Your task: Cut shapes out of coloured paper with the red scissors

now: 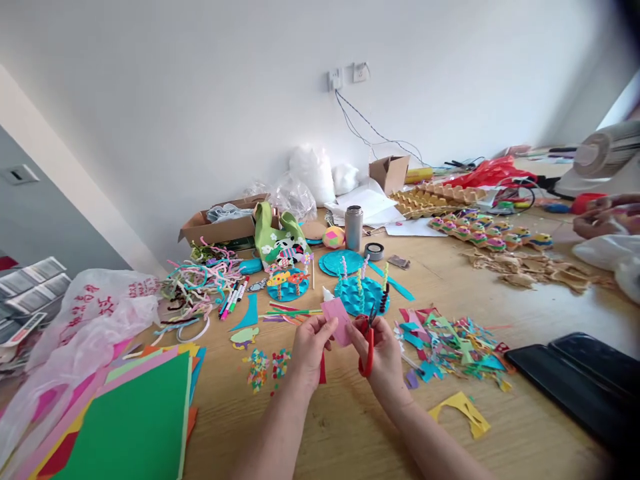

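Observation:
Pinched between the thumb and fingers of my left hand [311,347] is a small pink paper piece [336,321]. My right hand [380,353] is closed around red-handled scissors [367,357], whose blades point up and away, and its fingertips also touch the right edge of the pink paper. Just beyond the hands stands a blue scalloped base [361,293] with upright pipe cleaners. The white tip of a glue bottle [327,293] shows behind the paper. To the left, a smaller blue base [289,287] carries paper fish.
Paper scraps [460,347] lie right, near a black case [575,380]. Coloured sheets [135,413], pipe cleaners [205,280] and markers [234,298] are left. A metal bottle [353,228] stands behind. Another person's hand [607,217] is at far right.

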Demonstrator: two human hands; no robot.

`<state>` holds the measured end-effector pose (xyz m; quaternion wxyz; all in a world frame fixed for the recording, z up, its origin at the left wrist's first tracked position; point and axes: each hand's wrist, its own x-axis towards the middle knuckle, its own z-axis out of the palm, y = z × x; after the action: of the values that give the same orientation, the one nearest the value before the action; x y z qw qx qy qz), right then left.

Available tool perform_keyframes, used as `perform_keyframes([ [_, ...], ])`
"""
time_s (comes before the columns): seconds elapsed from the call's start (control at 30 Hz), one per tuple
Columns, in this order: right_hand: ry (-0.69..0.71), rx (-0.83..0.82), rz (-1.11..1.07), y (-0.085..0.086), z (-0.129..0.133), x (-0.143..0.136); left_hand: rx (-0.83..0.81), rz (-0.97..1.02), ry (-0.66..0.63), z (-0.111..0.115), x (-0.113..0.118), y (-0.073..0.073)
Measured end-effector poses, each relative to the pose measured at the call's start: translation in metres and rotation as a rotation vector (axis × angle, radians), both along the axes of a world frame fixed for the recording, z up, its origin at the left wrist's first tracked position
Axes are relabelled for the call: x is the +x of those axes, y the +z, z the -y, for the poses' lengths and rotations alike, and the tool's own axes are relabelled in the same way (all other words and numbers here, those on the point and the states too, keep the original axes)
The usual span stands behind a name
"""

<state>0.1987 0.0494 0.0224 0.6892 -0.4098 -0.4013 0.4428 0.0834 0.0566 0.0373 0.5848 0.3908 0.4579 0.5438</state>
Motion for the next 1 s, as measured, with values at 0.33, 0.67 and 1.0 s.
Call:
perform_keyframes([
  [0.33, 0.071, -0.066, -0.049, -0.004, -0.002, 0.000, 0.056, -0.107, 0.065, -0.015, 0.003, 0.015],
  [0.67, 0.087, -0.047, -0.091, 0.006, 0.003, 0.000, -0.003, -0.212, -0.105, -0.011, 0.005, 0.028],
  [1.0, 0.244, -0.160, -0.073, 0.021, -0.006, -0.012, -0.016, 0.207, 0.089, -0.009, -0.004, 0.051],
])
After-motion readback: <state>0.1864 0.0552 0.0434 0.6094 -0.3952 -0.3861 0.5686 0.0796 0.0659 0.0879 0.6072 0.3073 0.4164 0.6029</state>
